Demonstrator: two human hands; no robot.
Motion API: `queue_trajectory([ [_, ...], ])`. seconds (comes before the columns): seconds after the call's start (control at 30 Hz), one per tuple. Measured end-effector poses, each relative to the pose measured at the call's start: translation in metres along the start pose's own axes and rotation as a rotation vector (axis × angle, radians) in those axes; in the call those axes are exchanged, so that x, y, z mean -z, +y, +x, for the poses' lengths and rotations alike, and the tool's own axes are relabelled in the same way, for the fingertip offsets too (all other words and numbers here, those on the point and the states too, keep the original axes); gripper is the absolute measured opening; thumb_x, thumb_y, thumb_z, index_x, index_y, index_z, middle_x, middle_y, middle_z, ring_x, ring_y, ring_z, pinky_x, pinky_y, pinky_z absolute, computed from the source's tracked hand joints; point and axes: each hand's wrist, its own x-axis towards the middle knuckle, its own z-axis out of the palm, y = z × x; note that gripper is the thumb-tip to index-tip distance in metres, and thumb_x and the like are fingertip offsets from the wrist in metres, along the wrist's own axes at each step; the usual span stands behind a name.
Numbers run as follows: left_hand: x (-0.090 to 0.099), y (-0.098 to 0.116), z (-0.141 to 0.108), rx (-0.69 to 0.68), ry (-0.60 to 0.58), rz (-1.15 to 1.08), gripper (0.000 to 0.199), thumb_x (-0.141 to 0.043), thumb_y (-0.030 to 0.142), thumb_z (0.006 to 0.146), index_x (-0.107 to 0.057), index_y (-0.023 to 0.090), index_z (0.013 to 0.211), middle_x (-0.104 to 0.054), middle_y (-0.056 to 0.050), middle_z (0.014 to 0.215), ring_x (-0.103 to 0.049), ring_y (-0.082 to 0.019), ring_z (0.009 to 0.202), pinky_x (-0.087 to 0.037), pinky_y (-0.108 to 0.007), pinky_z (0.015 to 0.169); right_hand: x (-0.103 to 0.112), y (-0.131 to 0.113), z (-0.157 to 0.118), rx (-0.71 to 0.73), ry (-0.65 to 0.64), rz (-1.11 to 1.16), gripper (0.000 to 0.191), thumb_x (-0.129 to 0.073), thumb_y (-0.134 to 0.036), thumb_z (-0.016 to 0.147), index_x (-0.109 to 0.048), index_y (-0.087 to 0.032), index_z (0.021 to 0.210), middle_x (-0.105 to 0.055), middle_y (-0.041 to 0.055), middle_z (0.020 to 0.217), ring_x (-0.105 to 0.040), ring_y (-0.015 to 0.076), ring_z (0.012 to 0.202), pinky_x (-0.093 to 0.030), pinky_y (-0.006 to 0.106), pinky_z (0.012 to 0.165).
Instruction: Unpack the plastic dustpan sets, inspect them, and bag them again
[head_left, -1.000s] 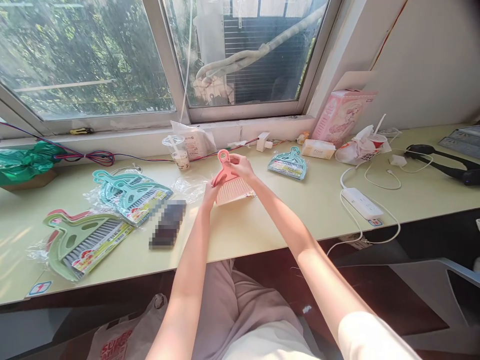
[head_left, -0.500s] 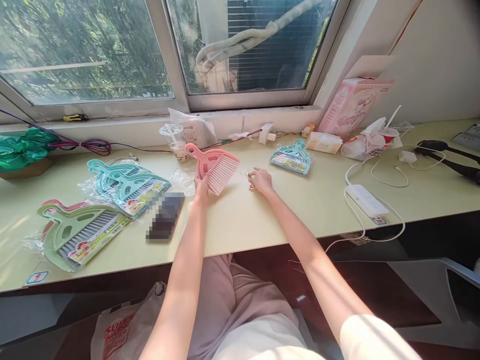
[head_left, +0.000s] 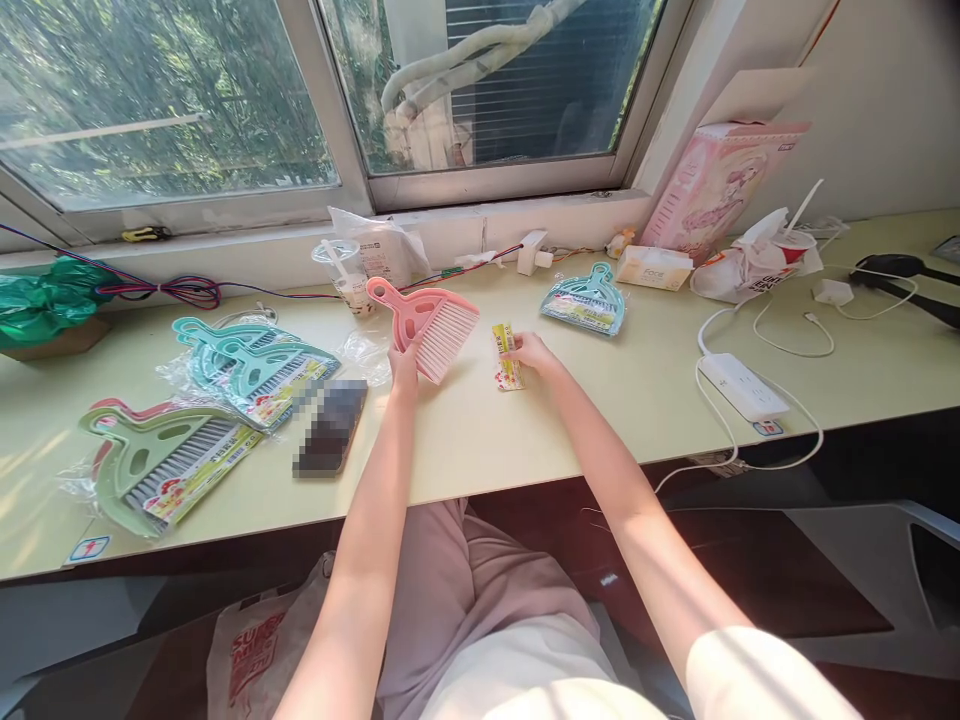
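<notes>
Yel. card (head_left: 508, 376) in R hand (head_left: 535, 352), clearer

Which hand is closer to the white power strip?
Right: the right hand, touching the yellow card, is left of the power strip; the left hand, holding the pink dustpan and brush, is farther left.

along the desk (head_left: 465, 450) below the window (head_left: 487, 110): at left, dustpan sets (head_left: 176, 455) in two groups, one behind the other; right of them, a phone (head_left: 334, 430); centrally, a dustpan and brush (head_left: 448, 338) in the left hand (head_left: 405, 366), a cup (head_left: 352, 278) behind; to its right, a label card (head_left: 509, 372) in the right hand (head_left: 535, 353); farther right, a power strip (head_left: 744, 388).
</notes>
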Motion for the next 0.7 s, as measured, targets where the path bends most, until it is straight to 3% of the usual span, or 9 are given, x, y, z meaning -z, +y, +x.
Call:
queue_trajectory([
  [0.1,-0.008,0.003,-0.007,-0.011,-0.057,-0.044,0.047,-0.078,0.037,0.070,-0.064,0.020,0.112,-0.065,-0.010,0.123,-0.061,-0.025,0.116,-0.048,-0.040,0.102,-0.008,-0.013,-0.006,0.021,-0.127,0.423,0.035,-0.079,-0.035,0.064,-0.068,-0.016,0.091,-0.072,0.0097,0.093,-0.067,0.0211,0.082,-0.053,0.035,0.076],
  [0.2,-0.023,0.005,-0.020,-0.003,-0.163,-0.085,0.052,-0.078,0.040,0.071,-0.062,0.020,0.115,-0.063,-0.011,0.127,-0.058,-0.026,0.120,-0.047,-0.041,0.103,-0.025,-0.021,-0.009,0.054,0.027,0.619,0.042,-0.075,-0.045,0.067,-0.063,-0.018,0.097,-0.070,0.0096,0.103,-0.066,0.0207,0.088,-0.053,0.033,0.076],
  [0.27,-0.034,0.005,-0.030,0.005,-0.244,-0.106,0.057,-0.079,0.043,0.070,-0.060,0.020,0.119,-0.062,-0.012,0.128,-0.058,-0.027,0.120,-0.047,-0.042,0.102,-0.037,-0.022,-0.011,0.047,0.120,0.563,0.043,-0.072,-0.048,0.069,-0.061,-0.019,0.099,-0.069,0.0095,0.105,-0.065,0.0206,0.089,-0.051,0.032,0.074],
  [0.37,-0.046,0.000,-0.040,0.031,-0.325,-0.117,0.065,-0.080,0.045,0.068,-0.056,0.022,0.124,-0.061,-0.013,0.128,-0.060,-0.028,0.118,-0.050,-0.043,0.098,-0.047,-0.021,-0.016,0.025,0.263,0.301,0.040,-0.069,-0.049,0.071,-0.062,-0.020,0.098,-0.070,0.0085,0.104,-0.065,0.0209,0.088,-0.049,0.032,0.074],
  [0.47,-0.050,-0.006,-0.042,0.052,-0.311,-0.097,0.070,-0.084,0.041,0.063,-0.055,0.022,0.124,-0.061,-0.012,0.128,-0.059,-0.028,0.118,-0.051,-0.043,0.096,-0.046,-0.023,-0.021,-0.020,0.385,0.075,0.034,-0.065,-0.050,0.077,-0.063,-0.023,0.096,-0.072,0.0068,0.102,-0.065,0.0213,0.086,-0.047,0.032,0.075],
  [0.6,-0.049,-0.010,-0.041,0.065,-0.246,-0.042,0.074,-0.088,0.030,0.056,-0.054,0.022,0.122,-0.060,-0.010,0.127,-0.058,-0.027,0.118,-0.051,-0.042,0.098,-0.042,-0.024,-0.022,-0.068,0.399,-0.007,0.034,-0.063,-0.053,0.079,-0.063,-0.023,0.096,-0.072,0.0065,0.100,-0.066,0.0221,0.086,-0.045,0.031,0.074],
  [0.7,-0.048,-0.012,-0.041,0.055,-0.261,-0.031,0.076,-0.088,0.024,0.054,-0.054,0.022,0.122,-0.059,-0.010,0.127,-0.058,-0.027,0.118,-0.050,-0.042,0.098,-0.042,-0.024,-0.021,-0.071,0.389,-0.047,0.035,-0.061,-0.054,0.081,-0.063,-0.023,0.097,-0.072,0.0066,0.101,-0.066,0.0225,0.087,-0.045,0.032,0.077],
])
